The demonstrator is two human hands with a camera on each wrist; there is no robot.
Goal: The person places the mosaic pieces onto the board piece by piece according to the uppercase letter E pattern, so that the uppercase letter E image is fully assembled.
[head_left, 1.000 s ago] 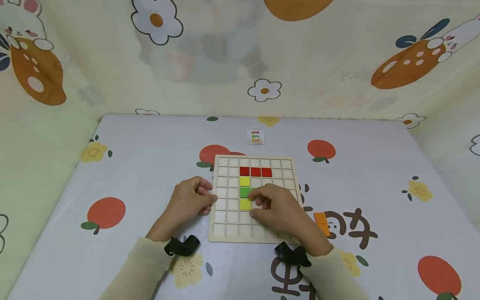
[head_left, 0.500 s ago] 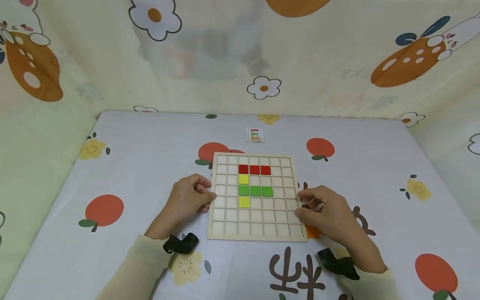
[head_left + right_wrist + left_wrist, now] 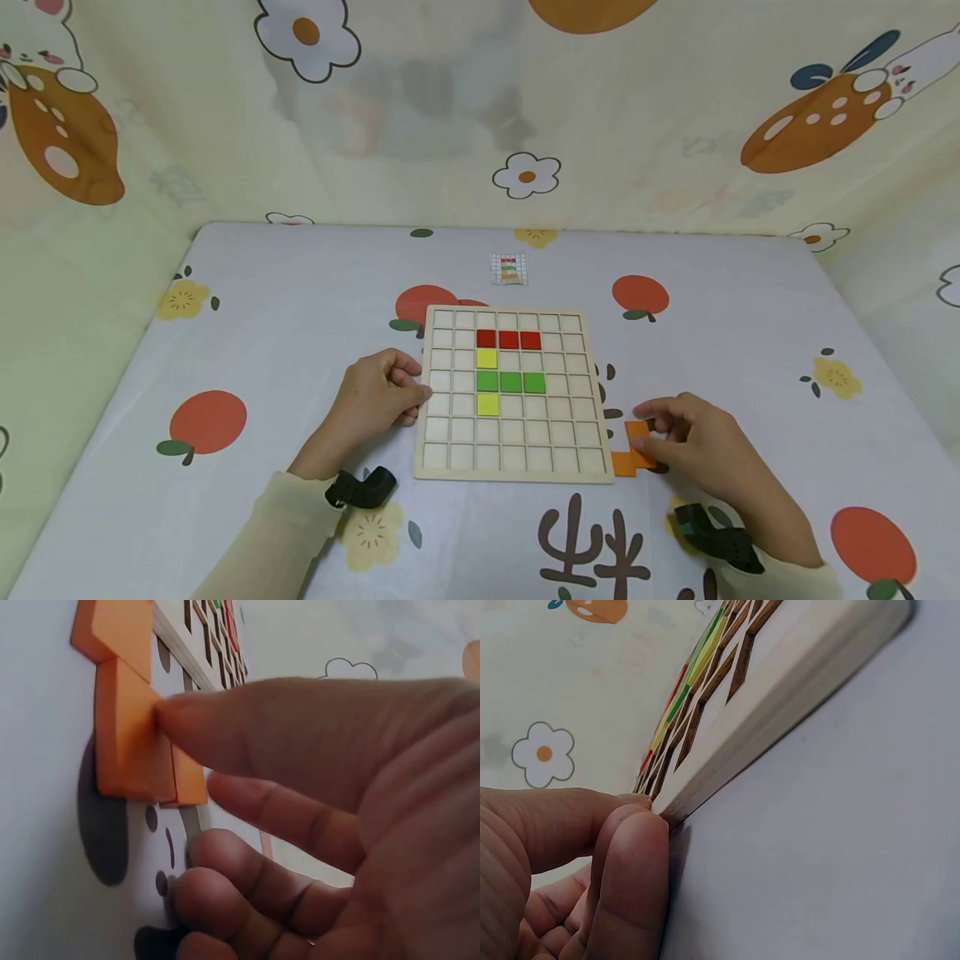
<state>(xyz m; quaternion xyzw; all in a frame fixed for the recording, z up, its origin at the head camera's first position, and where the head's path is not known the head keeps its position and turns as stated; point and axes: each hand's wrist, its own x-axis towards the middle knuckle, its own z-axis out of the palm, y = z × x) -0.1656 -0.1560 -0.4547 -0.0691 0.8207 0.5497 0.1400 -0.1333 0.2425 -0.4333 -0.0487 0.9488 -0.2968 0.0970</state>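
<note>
Now I'm pinching an orange tile (image 3: 636, 447) with my right hand (image 3: 693, 446), just beside the wooden board's (image 3: 512, 475) lower right corner. My left hand (image 3: 375, 400) is curling against the board's left edge. Light, stiff, smooth; I'm judging its edges grip best.

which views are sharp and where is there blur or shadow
Head view: evenly lit, sharp, soft shadows under the square wooden grid board. Left wrist view: left hand blurred close up, board edge casting shadow. Right wrist view: right hand soft, flat orange tiles sharper.
</note>
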